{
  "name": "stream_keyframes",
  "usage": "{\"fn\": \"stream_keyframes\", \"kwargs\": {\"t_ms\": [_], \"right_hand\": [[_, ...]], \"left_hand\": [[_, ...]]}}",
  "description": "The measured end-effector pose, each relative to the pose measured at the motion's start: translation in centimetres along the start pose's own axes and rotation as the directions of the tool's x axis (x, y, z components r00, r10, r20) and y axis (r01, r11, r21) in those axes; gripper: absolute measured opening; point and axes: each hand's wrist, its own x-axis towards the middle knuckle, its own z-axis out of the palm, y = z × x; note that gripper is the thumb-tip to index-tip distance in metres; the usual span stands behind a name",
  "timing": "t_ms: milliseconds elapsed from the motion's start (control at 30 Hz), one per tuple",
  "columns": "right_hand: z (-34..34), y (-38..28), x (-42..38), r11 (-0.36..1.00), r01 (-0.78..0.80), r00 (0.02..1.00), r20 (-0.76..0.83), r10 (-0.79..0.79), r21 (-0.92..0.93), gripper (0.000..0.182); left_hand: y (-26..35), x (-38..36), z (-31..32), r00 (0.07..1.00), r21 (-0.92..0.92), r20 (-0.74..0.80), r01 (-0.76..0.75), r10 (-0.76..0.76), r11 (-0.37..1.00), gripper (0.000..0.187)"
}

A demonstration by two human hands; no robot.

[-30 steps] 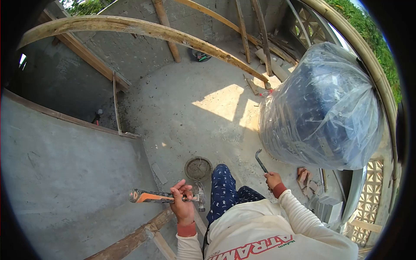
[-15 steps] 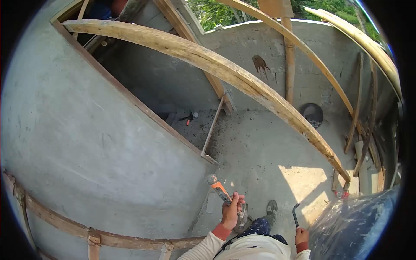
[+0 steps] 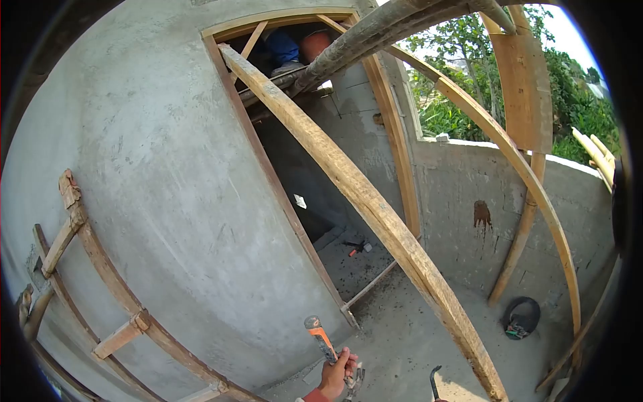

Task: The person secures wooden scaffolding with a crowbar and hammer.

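My left hand [image 3: 333,378] is closed around a hammer [image 3: 323,339], gripping it near the head. Its orange and black handle points up and away, and the metal head shows below my fingers. At the bottom edge, a dark curved pry bar [image 3: 435,382] rises from my right hand [image 3: 441,400], of which only a sliver shows. Both tools are held in the air, in front of a long wooden beam [image 3: 375,201] that slants across the doorway.
A grey plastered wall [image 3: 167,201] stands at left, with a wooden ladder [image 3: 120,281] against it. Beyond the door frame [image 3: 268,181], an orange-handled tool [image 3: 358,248] lies on the floor. A black bucket [image 3: 521,317] sits by the far wall. A bamboo pole [image 3: 368,50] crosses overhead.
My view has tilted up, showing more of the doorway top and ladder. Both hands now sit lower in view, the right one nearly out of it. Each still holds its tool.
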Motion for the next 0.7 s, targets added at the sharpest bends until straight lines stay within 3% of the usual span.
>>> {"fn": "stream_keyframes", "kwargs": {"t_ms": [133, 200, 233, 300, 433, 500, 533, 633, 700], "right_hand": [[-0.7, 1.4, 7.2, 0.959, 0.210, 0.976, 0.099, -0.194, -0.191, 0.044], [1.0, 5.2, 13.1, 0.826, 0.409, 0.912, 0.144, -0.384, -0.388, 0.045], [1.0, 4.1, 13.5, 0.806, 0.434, 0.897, 0.109, -0.429, -0.402, 0.046], [1.6, 2.2, 15.9, 0.789, 0.405, 0.914, 0.213, -0.344, -0.463, 0.043], [3.3, -3.0, 16.5, 0.880, 0.444, 0.896, 0.098, -0.433, -0.167, 0.031], [5.3, -4.0, 18.1, 0.855, 0.510, 0.859, 0.098, -0.502, -0.088, 0.031], [6.2, -4.6, 18.2, 0.855, 0.515, 0.857, 0.074, -0.510, -0.064, 0.030], [7.4, -5.9, 18.8, 0.914, 0.393, 0.908, 0.201, -0.367, -0.104, 0.031], [8.0, -6.8, 18.6, 0.900, 0.429, 0.891, 0.199, -0.408, -0.076, 0.032]], "left_hand": [[0.7, -1.6, 1.7, 0.987, -0.026, -0.144, -0.069, 0.064, 0.997, 0.028], [0.9, -2.3, 2.6, 0.973, -0.038, -0.222, -0.078, 0.067, 0.996, 0.014], [0.6, -2.7, 2.8, 0.969, -0.041, -0.224, -0.113, 0.101, 0.993, 0.013], [0.2, -3.3, 2.7, 0.958, -0.037, -0.229, -0.188, 0.175, 0.982, 0.012], [1.4, -4.2, 1.9, 0.932, -0.202, -0.329, -0.228, 0.153, 0.953, 0.012], [2.7, -3.6, 1.3, 0.894, -0.141, -0.405, -0.269, 0.193, 0.953, 0.017], [3.5, -3.2, 0.9, 0.874, -0.108, -0.439, -0.283, 0.210, 0.953, 0.018], [4.1, -1.4, -1.4, 0.828, -0.033, -0.497, -0.316, 0.258, 0.948, 0.021], [3.2, 1.1, -3.3, 0.804, -0.008, -0.526, -0.331, 0.277, 0.944, 0.023]]}}
